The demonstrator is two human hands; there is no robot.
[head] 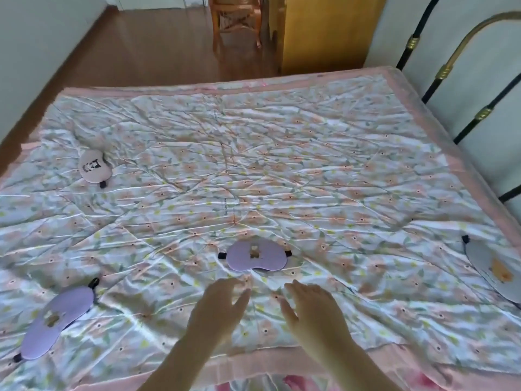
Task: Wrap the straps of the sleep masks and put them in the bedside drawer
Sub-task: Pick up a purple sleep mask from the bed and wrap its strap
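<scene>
Item 1: my left hand and right hand, both bare, fingers spread and holding nothing, hovering above the floral quilted bedspread at 6 o'clock.

Item 2: lilac padded sleep mask with a small bear print, lying flat just beyond my fingertips at 12 o'clock from the hands, dark strap ends showing at either side. I judge this the mask to take first. To do it well, I should lift it by one end, draw the strap out from beneath, then wind it snugly around the middle so it does not spring loose.

Item 3: second lilac sleep mask at 8 o'clock, tilted, strap looped at its upper end.

Item 4: pale pink sleep mask with a dark cartoon print at 10 o'clock, well apart.

Item 5: grey sleep mask with an orange print at 3 o'clock, partly cut off by the frame edge.

Item 6: black and brass metal bed frame at 2 o'clock; wooden chair at 12 o'clock.

The bedside drawer is not in view. Nothing blocks the reach.
</scene>
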